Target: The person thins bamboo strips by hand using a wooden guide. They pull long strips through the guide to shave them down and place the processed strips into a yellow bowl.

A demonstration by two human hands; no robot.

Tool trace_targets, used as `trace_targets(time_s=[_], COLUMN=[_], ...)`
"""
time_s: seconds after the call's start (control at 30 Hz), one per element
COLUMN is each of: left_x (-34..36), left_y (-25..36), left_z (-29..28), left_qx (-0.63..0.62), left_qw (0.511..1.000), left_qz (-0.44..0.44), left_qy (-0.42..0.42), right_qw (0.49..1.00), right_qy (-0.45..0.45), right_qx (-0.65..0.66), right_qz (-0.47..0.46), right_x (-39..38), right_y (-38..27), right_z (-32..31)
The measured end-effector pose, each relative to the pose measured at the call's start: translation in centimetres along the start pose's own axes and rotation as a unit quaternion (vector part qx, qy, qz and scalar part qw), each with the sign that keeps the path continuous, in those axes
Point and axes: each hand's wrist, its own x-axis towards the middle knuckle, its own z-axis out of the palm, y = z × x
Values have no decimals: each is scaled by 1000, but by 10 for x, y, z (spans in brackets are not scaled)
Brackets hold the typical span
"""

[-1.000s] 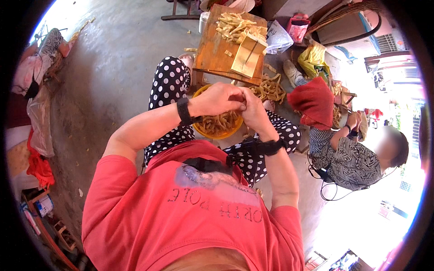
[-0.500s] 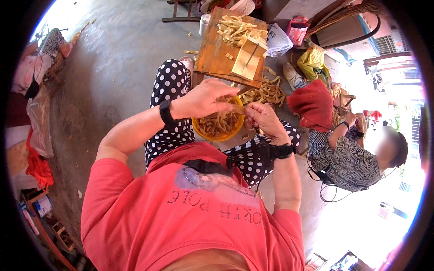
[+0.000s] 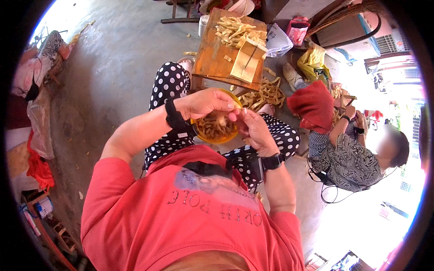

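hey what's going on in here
A person in a red shirt has the left hand and right hand close together over a yellow basin of brown strips. Whether they hold anything is hard to tell. Beyond, a wooden table bears pale strips and a pale board; a co-worker is off right.

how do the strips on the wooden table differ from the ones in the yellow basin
Colour: the table strips are pale cream, while the basin strips look browner.
Place: the table strips lie heaped on the flat wooden table; the basin strips sit inside the round yellow basin.
Both are loose, jumbled piles of many thin pieces.
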Motion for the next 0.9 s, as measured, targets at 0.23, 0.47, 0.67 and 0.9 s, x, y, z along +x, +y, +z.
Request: trace_targets(time_s=[0.23,0.47,0.67,0.9], left_x=[10,11,14,33], left_y=[-23,-22,-28,-49], left_z=[13,19,24,27], left_qx=[93,523,550,359], left_qw=[983,778,737,802], left_qz=[147,334,358,360], left_qy=[55,95,165,315], right_qw=[969,943,961,940], right_qy=[-70,-155,131,202], right_qx=[172,206,236,139], right_qz=[165,208,56,-237], right_x=[4,12,18,20], right_y=[19,20,9,18], right_z=[-8,-18,12,12])
